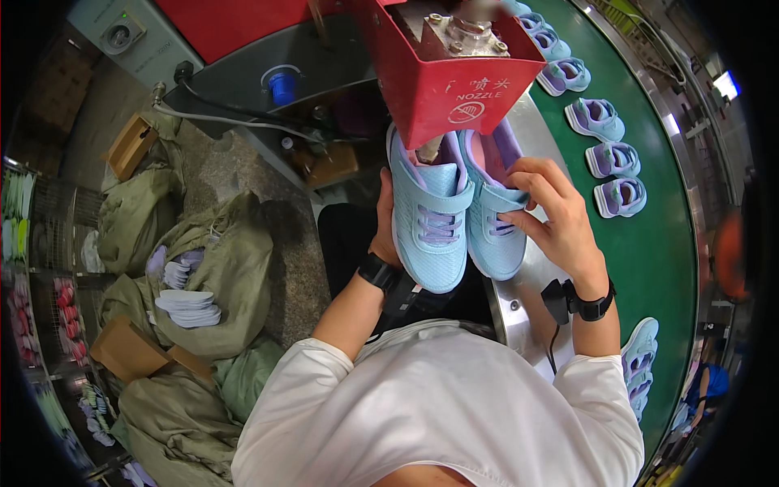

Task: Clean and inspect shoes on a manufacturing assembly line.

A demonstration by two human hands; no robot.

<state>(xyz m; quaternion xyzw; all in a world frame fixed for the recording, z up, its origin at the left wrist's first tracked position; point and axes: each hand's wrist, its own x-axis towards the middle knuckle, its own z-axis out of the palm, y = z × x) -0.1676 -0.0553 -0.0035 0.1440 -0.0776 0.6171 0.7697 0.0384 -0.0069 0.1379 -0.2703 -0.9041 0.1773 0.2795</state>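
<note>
Two light-blue sneakers are held side by side under the red nozzle housing [450, 85]: the left hand [386, 235] grips the left sneaker [430, 219] from behind, and the right hand [556, 215] curls its fingers over the right sneaker [495, 227]. On the green conveyor belt [661, 235] beyond, at least six more sneakers lie in a row, with two more near the right elbow.

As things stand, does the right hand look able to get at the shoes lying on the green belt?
Probably not at once: the right hand is busy gripping the right-side light blue shoe under the red housing. The belt shoes lie just beyond it, with nothing between.
</note>
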